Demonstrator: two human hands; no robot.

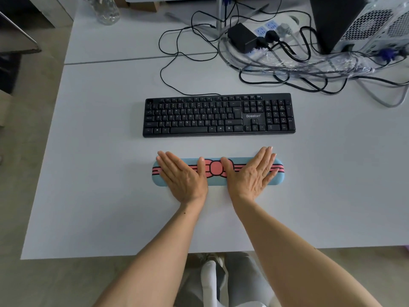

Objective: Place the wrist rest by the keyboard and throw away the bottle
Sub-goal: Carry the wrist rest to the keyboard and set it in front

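Right now both palms lie flat on the wrist rest (218,171), a long blue pad with a pink bow printed across its middle. The left hand (182,175) covers the pad's left part, fingers straight and fanned outward, gripping nothing. The right hand (251,173) mirrors it on the right part, equally flat and unclenched, its fingertips reaching just past the pad's far edge. Between the 2 thumbs the knot of the bow shows.

Beyond the fingertips of both hands, a strip of bare table (99,173) separates the pad from the black keyboard (219,115), which lies parallel to it; the 2 are near each other but not touching. The pad is a little shorter than the keyboard and sits roughly centred on it.

Far past the left hand, up at the table's far corner, stands the clear plastic bottle (106,11), upright, with only its lower part in sight. Far past the right hand sit a tangle of black cables (177,54), a white power strip (269,27) with plugs in it, and a computer tower (363,23) at the far right.
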